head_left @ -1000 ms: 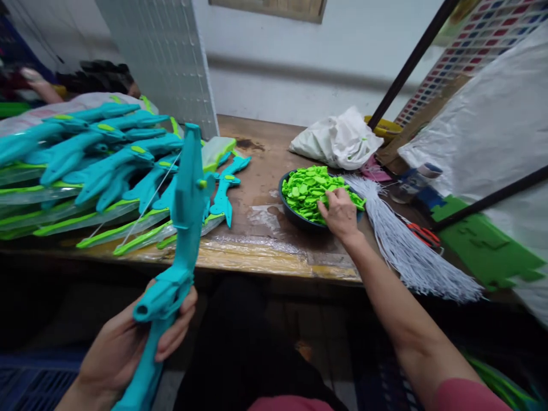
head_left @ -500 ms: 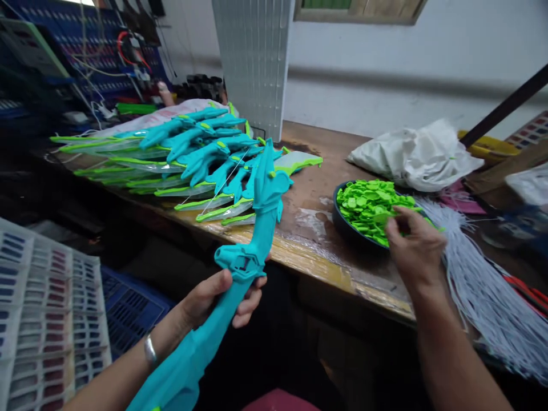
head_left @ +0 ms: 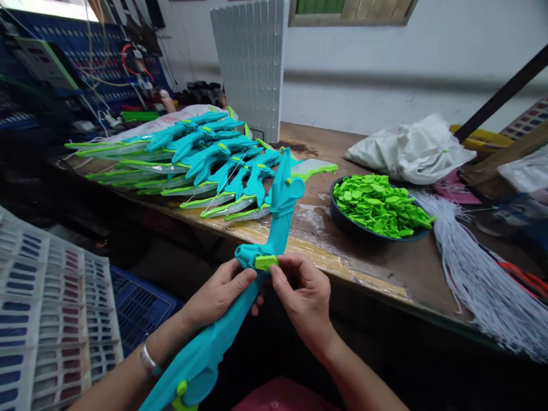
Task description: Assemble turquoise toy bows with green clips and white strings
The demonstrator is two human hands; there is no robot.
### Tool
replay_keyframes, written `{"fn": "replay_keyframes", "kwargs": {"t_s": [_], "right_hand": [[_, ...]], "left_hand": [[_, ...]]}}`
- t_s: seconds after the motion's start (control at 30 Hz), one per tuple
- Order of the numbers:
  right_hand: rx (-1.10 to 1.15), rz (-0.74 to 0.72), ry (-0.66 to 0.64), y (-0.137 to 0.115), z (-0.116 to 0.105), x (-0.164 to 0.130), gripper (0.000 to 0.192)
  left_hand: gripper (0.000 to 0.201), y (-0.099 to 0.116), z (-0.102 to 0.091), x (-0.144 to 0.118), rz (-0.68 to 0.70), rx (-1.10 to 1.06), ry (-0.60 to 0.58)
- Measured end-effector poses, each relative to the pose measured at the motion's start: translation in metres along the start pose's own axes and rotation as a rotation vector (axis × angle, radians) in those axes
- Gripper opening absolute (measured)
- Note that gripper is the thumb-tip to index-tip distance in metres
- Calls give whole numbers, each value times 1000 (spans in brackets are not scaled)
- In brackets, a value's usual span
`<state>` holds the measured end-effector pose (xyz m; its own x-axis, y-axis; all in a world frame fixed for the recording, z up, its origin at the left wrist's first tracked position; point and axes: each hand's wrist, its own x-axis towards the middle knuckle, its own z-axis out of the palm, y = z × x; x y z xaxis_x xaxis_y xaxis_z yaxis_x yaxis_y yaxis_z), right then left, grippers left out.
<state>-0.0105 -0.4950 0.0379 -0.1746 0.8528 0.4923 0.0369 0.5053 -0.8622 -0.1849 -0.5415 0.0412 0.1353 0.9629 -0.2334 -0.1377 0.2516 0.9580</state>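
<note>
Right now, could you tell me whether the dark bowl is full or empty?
Full: the dark bowl is heaped above its rim with green pieces.

Teal toy bow (head_left: 274, 222); lime-green clip (head_left: 266, 262); dark bowl (head_left: 342, 221) of green pieces (head_left: 377, 205).

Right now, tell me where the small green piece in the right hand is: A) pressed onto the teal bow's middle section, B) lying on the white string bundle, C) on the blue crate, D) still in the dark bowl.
A: the right hand holds the green piece against the teal bow, which the left hand grips.
</note>
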Motion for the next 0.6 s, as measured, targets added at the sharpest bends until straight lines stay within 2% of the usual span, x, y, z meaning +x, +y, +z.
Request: {"fn": "replay_keyframes", "kwargs": {"t_s": [0.1, 0.2, 0.47, 0.6], "right_hand": [[-176, -109, -14, -4, -4, -3, 12], [-250, -126, -42, -8, -5, -3, 19], [-109, -23, -11, -14, -2, -7, 18], [36, 141, -14, -13, -1, -11, 20]], "left_hand": [[51, 4, 4, -8, 18, 79, -1], [46, 7, 8, -13, 47, 150, -6], [40, 15, 11, -22, 66, 264, -15], [40, 12, 15, -21, 82, 243, -7]]}}
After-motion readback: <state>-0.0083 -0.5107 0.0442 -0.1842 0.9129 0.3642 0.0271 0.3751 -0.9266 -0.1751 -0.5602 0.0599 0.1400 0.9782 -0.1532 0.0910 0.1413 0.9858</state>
